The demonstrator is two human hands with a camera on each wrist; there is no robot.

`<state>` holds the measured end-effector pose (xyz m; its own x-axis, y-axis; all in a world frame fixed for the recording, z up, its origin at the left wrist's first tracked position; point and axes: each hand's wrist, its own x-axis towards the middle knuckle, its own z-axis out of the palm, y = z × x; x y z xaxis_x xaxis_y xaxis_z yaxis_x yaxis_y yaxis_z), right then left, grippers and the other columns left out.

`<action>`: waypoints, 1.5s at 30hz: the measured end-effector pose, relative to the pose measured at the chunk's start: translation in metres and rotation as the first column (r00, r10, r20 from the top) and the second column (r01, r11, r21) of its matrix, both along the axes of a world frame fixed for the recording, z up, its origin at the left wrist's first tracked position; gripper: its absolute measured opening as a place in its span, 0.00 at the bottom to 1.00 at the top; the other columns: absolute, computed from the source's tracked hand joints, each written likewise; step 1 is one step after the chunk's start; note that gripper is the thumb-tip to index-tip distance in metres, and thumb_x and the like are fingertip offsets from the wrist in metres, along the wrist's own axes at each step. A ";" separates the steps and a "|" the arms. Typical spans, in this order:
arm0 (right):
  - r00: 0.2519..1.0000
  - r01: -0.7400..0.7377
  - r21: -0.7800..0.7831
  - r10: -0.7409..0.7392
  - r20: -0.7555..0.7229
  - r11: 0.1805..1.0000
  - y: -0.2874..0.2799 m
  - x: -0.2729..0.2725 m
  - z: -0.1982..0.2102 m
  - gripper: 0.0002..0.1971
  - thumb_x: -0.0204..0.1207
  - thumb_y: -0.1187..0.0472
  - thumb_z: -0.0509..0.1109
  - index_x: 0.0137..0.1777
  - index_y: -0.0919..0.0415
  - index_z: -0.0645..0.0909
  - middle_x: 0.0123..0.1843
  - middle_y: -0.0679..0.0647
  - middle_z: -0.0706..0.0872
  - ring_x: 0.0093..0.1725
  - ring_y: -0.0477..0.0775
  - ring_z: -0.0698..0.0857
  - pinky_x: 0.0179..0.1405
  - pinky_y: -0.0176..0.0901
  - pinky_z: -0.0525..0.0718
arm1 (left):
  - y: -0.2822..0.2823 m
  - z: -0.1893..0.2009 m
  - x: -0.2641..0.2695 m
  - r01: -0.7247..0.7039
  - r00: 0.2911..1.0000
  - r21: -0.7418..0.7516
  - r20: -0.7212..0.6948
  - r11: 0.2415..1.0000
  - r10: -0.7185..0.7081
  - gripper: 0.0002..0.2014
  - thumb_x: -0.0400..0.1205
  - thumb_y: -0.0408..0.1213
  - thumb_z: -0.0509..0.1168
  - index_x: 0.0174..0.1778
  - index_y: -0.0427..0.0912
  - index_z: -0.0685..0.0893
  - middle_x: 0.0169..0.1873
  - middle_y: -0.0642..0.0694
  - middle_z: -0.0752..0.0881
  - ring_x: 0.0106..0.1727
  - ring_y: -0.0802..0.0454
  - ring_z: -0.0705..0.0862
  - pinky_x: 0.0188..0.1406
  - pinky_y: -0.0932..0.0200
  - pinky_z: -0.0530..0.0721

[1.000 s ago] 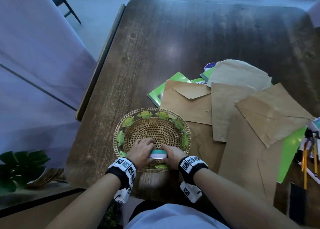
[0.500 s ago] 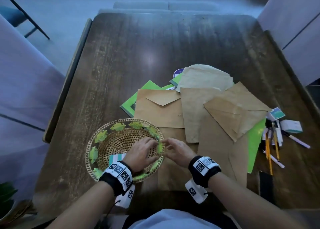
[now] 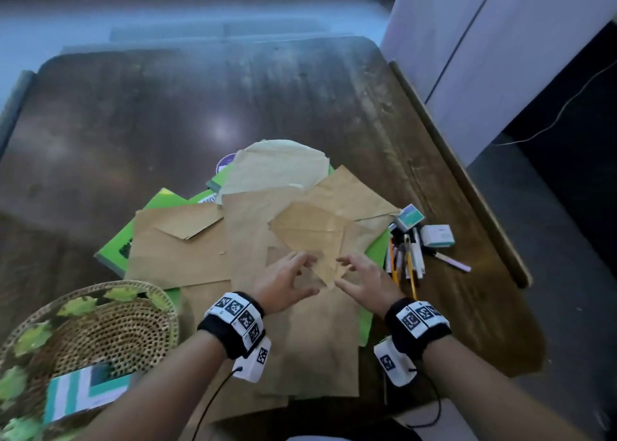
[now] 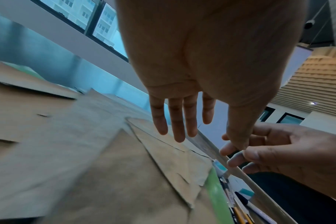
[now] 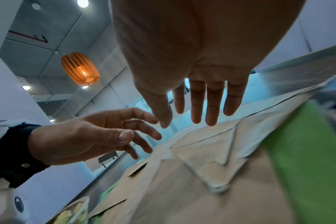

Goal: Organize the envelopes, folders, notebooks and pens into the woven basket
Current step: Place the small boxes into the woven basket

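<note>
1. Nearest, the basket (image 3: 100,327) sits at the table's near left corner, with 1 striped box (image 3: 83,395) inside.
2. Then both hands hover with fingers spread, grasping nothing: left hand (image 3: 283,282), right hand (image 3: 365,278).
3. Just ahead lies the top envelope (image 3: 310,233), its near corner pointing between them, about equally near to both.
4. Farther right lie the pens (image 3: 409,257).

No text can be read; the white label (image 3: 207,199) on a green notebook (image 3: 115,243) is too blurred.
</note>
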<state>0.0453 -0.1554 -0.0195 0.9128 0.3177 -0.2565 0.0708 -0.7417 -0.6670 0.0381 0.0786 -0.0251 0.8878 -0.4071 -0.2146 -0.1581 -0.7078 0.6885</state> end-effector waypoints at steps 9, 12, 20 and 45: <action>0.995 0.098 -0.230 -0.094 0.027 0.968 -0.165 0.073 -0.033 0.22 0.74 0.54 0.75 0.68 0.56 0.80 0.63 0.55 0.82 0.65 0.57 0.80 0.66 0.54 0.78 | -0.175 -0.016 0.076 0.125 0.992 0.081 0.004 0.989 -0.126 0.27 0.78 0.53 0.73 0.70 0.48 0.76 0.63 0.49 0.81 0.58 0.49 0.82 0.55 0.57 0.81; 0.988 0.147 -0.318 -0.152 0.008 0.937 -0.203 0.094 -0.044 0.23 0.76 0.53 0.74 0.70 0.54 0.78 0.69 0.54 0.79 0.69 0.56 0.78 0.69 0.56 0.77 | -0.221 -0.024 0.102 0.177 0.982 0.194 0.034 0.965 -0.187 0.26 0.78 0.58 0.68 0.68 0.51 0.77 0.61 0.49 0.83 0.57 0.45 0.84 0.54 0.48 0.84; 0.977 0.089 -0.512 -0.175 -0.121 0.854 -0.245 0.129 -0.075 0.39 0.77 0.57 0.74 0.85 0.50 0.59 0.87 0.51 0.57 0.79 0.60 0.69 0.76 0.59 0.70 | -0.298 -0.051 0.148 0.213 0.973 0.183 -0.124 0.960 -0.193 0.30 0.82 0.48 0.70 0.79 0.42 0.72 0.74 0.43 0.74 0.71 0.43 0.77 0.67 0.50 0.76; 0.936 -0.058 0.002 0.055 -0.348 0.998 -0.192 0.110 0.007 0.24 0.78 0.43 0.72 0.73 0.47 0.76 0.61 0.44 0.81 0.57 0.41 0.82 0.54 0.42 0.83 | -0.209 -0.038 0.133 0.240 0.969 -0.012 0.066 0.971 -0.239 0.24 0.79 0.52 0.73 0.67 0.47 0.79 0.52 0.47 0.85 0.45 0.52 0.84 0.44 0.51 0.87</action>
